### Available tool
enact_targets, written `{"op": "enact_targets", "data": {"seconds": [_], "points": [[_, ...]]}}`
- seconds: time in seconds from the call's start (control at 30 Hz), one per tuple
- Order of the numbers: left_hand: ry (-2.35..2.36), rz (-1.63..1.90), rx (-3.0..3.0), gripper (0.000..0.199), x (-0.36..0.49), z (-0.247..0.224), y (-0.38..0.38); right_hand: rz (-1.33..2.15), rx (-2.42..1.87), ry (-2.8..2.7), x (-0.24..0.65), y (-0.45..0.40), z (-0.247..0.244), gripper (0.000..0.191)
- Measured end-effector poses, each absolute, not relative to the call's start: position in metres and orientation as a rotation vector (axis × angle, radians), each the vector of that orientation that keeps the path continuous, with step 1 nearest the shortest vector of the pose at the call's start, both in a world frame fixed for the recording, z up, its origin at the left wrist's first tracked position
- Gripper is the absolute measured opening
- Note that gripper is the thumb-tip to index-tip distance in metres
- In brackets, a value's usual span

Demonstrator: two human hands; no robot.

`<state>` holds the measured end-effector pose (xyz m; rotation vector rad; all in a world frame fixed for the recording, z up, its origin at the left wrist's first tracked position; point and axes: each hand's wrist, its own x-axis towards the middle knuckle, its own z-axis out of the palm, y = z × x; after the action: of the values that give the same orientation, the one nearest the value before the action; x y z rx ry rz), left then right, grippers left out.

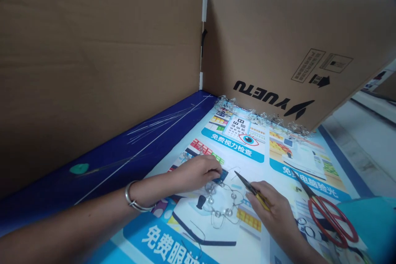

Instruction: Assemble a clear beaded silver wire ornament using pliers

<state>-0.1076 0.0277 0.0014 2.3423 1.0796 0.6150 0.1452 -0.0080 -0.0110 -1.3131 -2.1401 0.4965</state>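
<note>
My left hand [198, 172], with a silver bangle on its wrist, is closed in a pinch at the upper left of a beaded wire ring [217, 214]. The ring has several clear round beads and thin wire loops around it. My right hand [275, 210] is wrapped round needle-nose pliers [247, 182] with yellow handles. The pliers' tips point up and left, apart from the beads, near a thin wire end. Loose bent wires [198, 237] lie on the printed sheet below the ring.
Red-handled scissors [332, 218] lie at the right beside a teal item [371, 222]. Cardboard walls [297, 41] stand at the back and left. Along the back wall runs a row of wire-and-bead pieces [262, 117]. Straight wires [161, 121] and a green piece [79, 168] lie on the blue strip.
</note>
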Motion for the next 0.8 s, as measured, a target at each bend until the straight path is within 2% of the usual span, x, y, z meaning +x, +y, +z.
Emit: {"op": "enact_targets", "data": {"seconds": [0.23,0.33,0.43,0.57,0.8], "points": [[1.062,0.468,2.374,0.015,-0.119,0.015,0.021,0.484,-1.302,-2.159,0.145,-0.008,-0.011,0.017],[1.033,0.517,2.377,0.02,-0.113,0.013,0.018,0.469,-1.293,-2.166,0.145,-0.008,-0.011,0.016],[1.004,0.587,2.368,0.013,-0.105,0.005,0.018,0.435,-1.287,-2.175,0.145,-0.007,-0.012,0.016],[1.038,0.62,2.325,0.016,-0.097,-0.001,0.022,0.412,-1.304,-2.185,0.146,-0.007,-0.012,0.017],[1.189,0.659,2.274,0.008,-0.091,-0.004,0.02,0.469,-1.29,-2.154,0.144,-0.009,-0.01,0.015]]}}
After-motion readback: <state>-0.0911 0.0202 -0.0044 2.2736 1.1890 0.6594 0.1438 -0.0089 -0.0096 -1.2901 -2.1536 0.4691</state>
